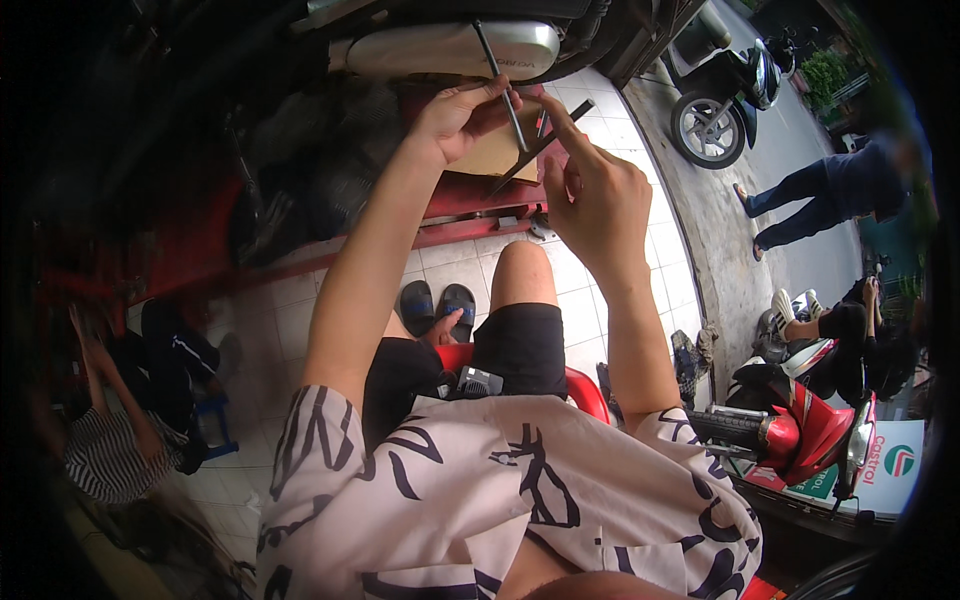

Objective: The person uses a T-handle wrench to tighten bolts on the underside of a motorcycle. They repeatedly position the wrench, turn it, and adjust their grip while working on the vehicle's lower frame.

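My left hand pinches a long, slim metal rod between thumb and fingers. The rod slants from the silver engine cover down past my fingers. Its lower end meets or overlaps a dark straight bar; I cannot tell whether the two are joined. My right hand is just to the right, its index finger stretched toward the left fingertips and the others loosely bent, with nothing seen in it. Whether that fingertip touches the rod is unclear. Beneath both hands lies a flat brown cardboard piece.
A red lift platform runs before my knees, under a motorcycle. White floor tiles surround it. Someone in a striped shirt sits at left. At right are parked motorbikes, a standing person and a red scooter.
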